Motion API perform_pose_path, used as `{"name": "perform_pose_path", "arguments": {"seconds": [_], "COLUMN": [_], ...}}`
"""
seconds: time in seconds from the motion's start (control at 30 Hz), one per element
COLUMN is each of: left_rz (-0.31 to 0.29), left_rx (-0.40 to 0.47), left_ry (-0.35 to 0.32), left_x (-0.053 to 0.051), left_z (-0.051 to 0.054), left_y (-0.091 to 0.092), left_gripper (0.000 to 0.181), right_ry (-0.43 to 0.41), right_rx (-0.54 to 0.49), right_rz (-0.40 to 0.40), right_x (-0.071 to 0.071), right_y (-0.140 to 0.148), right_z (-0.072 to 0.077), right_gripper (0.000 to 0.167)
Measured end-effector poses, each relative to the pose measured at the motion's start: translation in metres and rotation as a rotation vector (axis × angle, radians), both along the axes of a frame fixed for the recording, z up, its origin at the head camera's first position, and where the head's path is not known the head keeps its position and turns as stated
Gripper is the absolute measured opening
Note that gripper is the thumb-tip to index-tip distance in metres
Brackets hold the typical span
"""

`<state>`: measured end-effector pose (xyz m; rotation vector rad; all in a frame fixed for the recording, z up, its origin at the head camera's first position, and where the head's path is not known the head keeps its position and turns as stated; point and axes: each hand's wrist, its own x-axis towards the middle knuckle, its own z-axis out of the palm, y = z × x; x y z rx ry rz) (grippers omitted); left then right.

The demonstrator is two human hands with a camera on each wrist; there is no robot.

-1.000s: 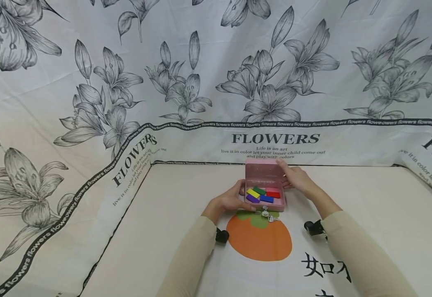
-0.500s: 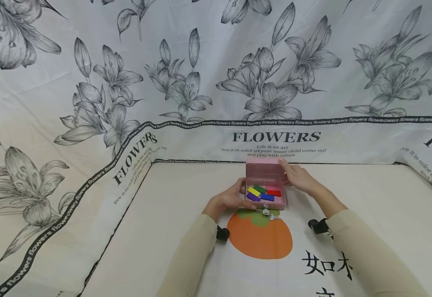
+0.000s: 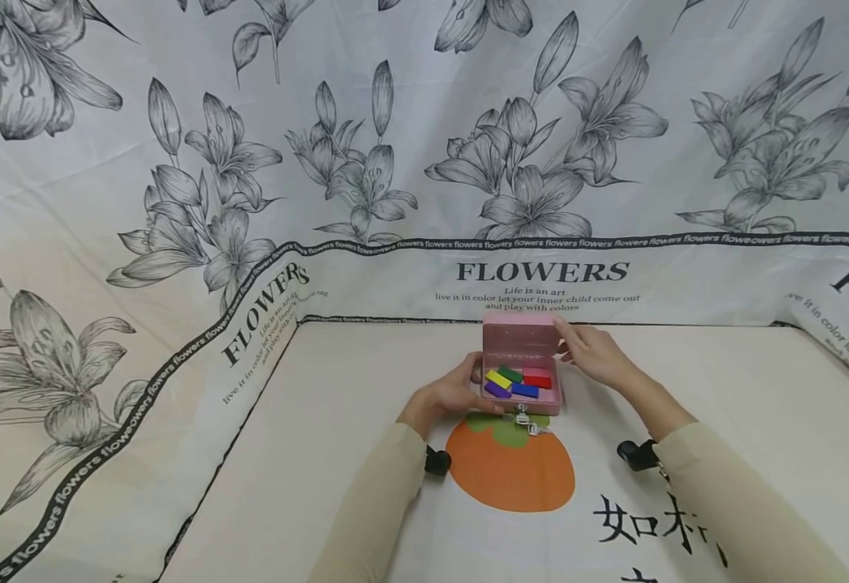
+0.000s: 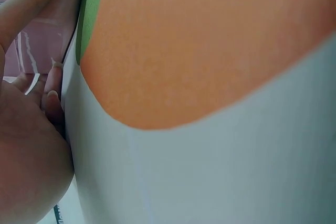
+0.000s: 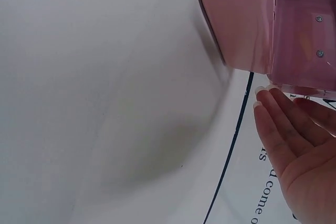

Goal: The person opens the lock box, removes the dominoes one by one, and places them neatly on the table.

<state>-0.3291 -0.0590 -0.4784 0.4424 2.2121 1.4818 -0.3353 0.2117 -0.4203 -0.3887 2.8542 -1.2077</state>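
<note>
A small pink metal box [image 3: 521, 406] stands on the table with its lid [image 3: 519, 338] raised at the back. Inside lie several coloured blocks, among them a yellow block [image 3: 498, 379], a blue block [image 3: 524, 390] and a red block [image 3: 537, 382]. My left hand [image 3: 456, 390] grips the box's left side, thumb along its front and fingers around the side. Next to the lid's right edge is my right hand [image 3: 594, 355], touching the upper corner. The right wrist view shows its fingers [image 5: 286, 124] nearly straight beside the lid. A metal clasp with a small key [image 3: 529, 421] hangs at the front.
The table cloth [image 3: 351, 405] is white, with a printed orange persimmon [image 3: 509, 470] just in front of the box and black characters [image 3: 632, 518] to the right. A flower-printed curtain [image 3: 366, 275] rises behind and at both sides.
My right hand has shifted slightly down and to the right along the lid's edge, its forearm moving right. The left hand, the box and the blocks stay where they were.
</note>
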Motion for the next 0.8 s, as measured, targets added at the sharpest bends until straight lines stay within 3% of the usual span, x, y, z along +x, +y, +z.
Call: {"name": "perform_pose_path", "arguments": {"seconds": [0.5,0.8], "left_rz": [0.004,0.005], "left_rx": [-0.004,-0.009], "left_ry": [0.003,0.003], "left_x": [-0.001,-0.001], "left_z": [0.0,0.001], "left_y": [0.0,0.0], "left_gripper": [0.096,0.097], "right_ry": [0.132,0.191], "right_rx": [0.094,0.15], "right_rz": [0.002,0.077], "right_x": [0.019,0.031], "right_y": [0.01,0.015], "right_z": [0.014,0.018], "right_gripper": [0.052,0.037]}}
